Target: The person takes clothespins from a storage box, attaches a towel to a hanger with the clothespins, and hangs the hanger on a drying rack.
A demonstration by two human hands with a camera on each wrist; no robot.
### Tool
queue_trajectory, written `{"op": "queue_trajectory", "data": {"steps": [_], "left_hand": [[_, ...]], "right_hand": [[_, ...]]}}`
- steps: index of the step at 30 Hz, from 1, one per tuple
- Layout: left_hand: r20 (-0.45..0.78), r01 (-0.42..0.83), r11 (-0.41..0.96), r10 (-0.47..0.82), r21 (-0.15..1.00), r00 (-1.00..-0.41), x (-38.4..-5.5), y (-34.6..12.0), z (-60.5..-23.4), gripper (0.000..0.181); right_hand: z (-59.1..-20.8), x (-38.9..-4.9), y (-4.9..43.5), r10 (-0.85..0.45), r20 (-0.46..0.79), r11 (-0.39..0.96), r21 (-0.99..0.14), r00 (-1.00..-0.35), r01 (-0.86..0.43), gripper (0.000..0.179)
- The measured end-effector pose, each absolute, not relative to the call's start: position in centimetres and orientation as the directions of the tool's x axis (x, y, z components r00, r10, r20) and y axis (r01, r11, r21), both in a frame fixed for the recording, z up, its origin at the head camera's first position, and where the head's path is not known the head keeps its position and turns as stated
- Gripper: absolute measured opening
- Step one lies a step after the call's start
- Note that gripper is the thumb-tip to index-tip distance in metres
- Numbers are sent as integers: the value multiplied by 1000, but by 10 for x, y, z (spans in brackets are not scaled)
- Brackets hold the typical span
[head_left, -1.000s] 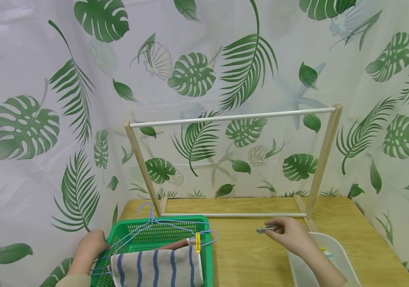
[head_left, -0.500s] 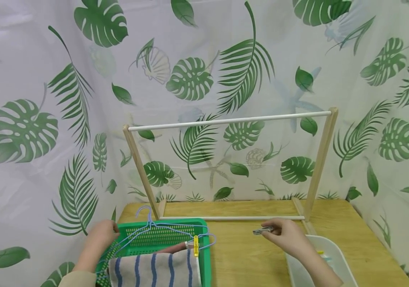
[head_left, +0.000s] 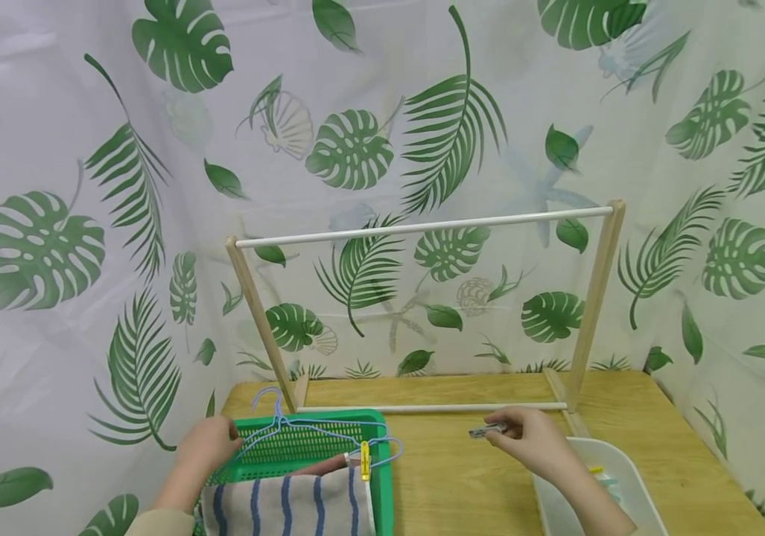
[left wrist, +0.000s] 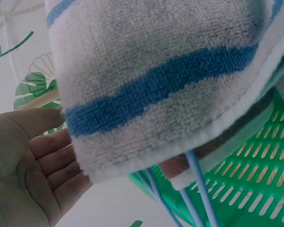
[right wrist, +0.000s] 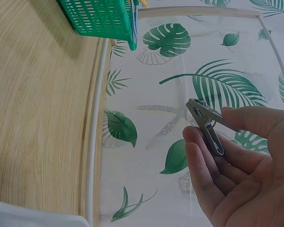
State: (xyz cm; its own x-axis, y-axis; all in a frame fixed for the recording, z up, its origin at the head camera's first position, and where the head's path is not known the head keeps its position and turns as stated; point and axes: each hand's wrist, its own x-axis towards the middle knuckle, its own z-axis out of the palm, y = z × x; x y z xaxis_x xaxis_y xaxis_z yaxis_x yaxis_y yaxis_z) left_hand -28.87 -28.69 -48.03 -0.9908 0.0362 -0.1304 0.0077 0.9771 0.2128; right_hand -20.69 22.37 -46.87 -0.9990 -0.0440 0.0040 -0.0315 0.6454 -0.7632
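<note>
My right hand (head_left: 536, 439) pinches a grey clothespin (right wrist: 206, 125) between thumb and fingers, above the tabletop right of the green basket. My left hand (head_left: 208, 447) hovers over the basket's left rim, beside the left arm of a thin blue wire hanger (head_left: 278, 420). In the left wrist view its fingers run behind the edge of a grey towel (left wrist: 146, 80) with blue stripes, so their tips are hidden there. That towel hangs on the hanger, lying over the green basket (head_left: 385, 476). A yellow clothespin (head_left: 365, 461) clips its right end.
A rack with a white top bar (head_left: 422, 226) and wooden legs stands behind on the wooden table (head_left: 462, 476). At right, a white bin (head_left: 553, 506) contains small coloured pieces. A brownish-pink item (head_left: 320, 467) lies in the basket. Leaf-printed sheeting surrounds the table.
My left hand has moved right, from outside the basket's left side to over its rim near the hanger. The hanger and towel stay put. My right hand keeps the clothespin nearly still.
</note>
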Motion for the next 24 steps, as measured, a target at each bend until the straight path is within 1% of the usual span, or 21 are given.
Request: {"op": "queue_trajectory", "data": {"steps": [9, 24], "left_hand": [[-95, 26, 981, 46, 195, -994, -285, -282, -488, 25], [-71, 23, 989, 33, 146, -997, -283, -278, -496, 19]], "right_hand": [[-471, -205, 224, -43, 13, 637, -770, -999, -37, 25], [-480, -203, 227, -37, -17, 621, -784, -999, -9, 27]]}}
